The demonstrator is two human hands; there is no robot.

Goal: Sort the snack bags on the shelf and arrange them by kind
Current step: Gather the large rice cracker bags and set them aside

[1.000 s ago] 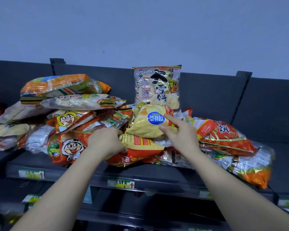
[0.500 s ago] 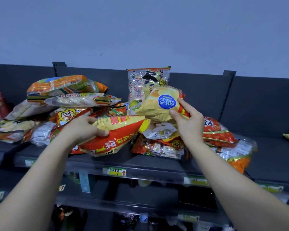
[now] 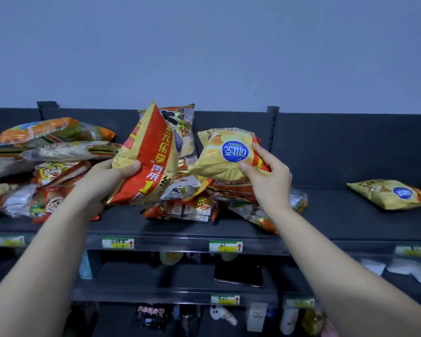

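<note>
My left hand grips a yellow and red chip bag, lifted and tilted above the shelf. My right hand holds a yellow chip bag with a blue round logo, raised over the pile. A mixed pile of snack bags covers the left and middle of the dark shelf. A tall rice-cracker bag stands against the back panel, partly hidden behind the held bags. One matching yellow chip bag lies alone at the far right of the shelf.
Red and clear cracker packs lie under the raised bags. Price labels line the shelf's front rail. A lower shelf holds a dark flat object; bottles and packs stand below. The right stretch of the top shelf is bare apart from the lone bag.
Both hands have lifted their bags off the pile and upward. The left bag now tilts upright; the right bag has shifted right. The view has swung right, revealing the lone bag.
</note>
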